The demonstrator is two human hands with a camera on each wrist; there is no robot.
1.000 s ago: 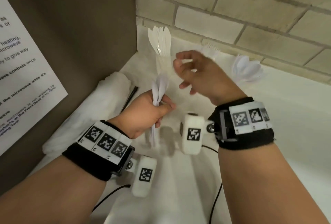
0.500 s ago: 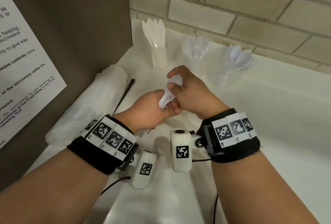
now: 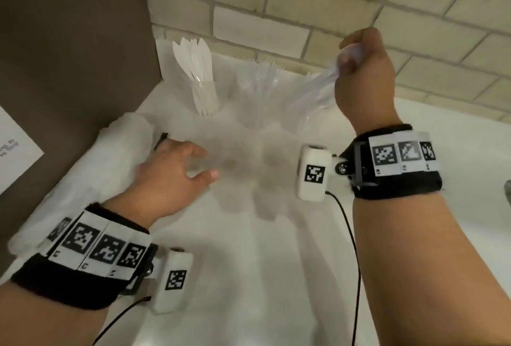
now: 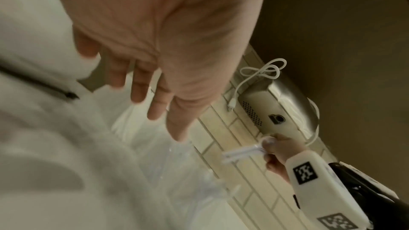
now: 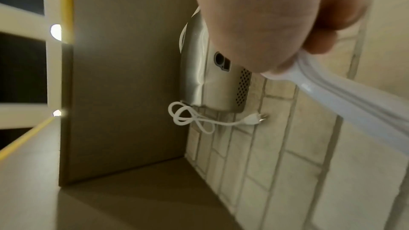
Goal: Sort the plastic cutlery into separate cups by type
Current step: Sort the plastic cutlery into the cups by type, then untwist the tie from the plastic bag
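Note:
Three clear cups stand in a row by the brick wall: white knives [image 3: 203, 69] on the left, clear forks [image 3: 260, 74] in the middle, spoons [image 3: 307, 97] on the right. My right hand [image 3: 349, 59] is raised above the spoon cup and grips a small bunch of white spoons [image 3: 327, 76], bowls up in the fist and handles slanting down toward that cup. The right wrist view shows the same spoons [image 5: 345, 97] under curled fingers. My left hand [image 3: 203, 164] hovers low over the white counter [image 3: 249, 276], its fingers [image 4: 138, 92] spread and empty.
A rolled white bundle [image 3: 91, 168] lies along the left side with a thin black strip [image 3: 160, 139] on it. A brown panel [image 3: 72, 41] with a paper sign walls off the left. A metal wall unit [image 4: 265, 109] with a white cable hangs on the brick wall.
My right hand took the spoons out of my left hand and carried them up and right, over the spoon cup. My left hand let go, opened and dropped toward the counter.

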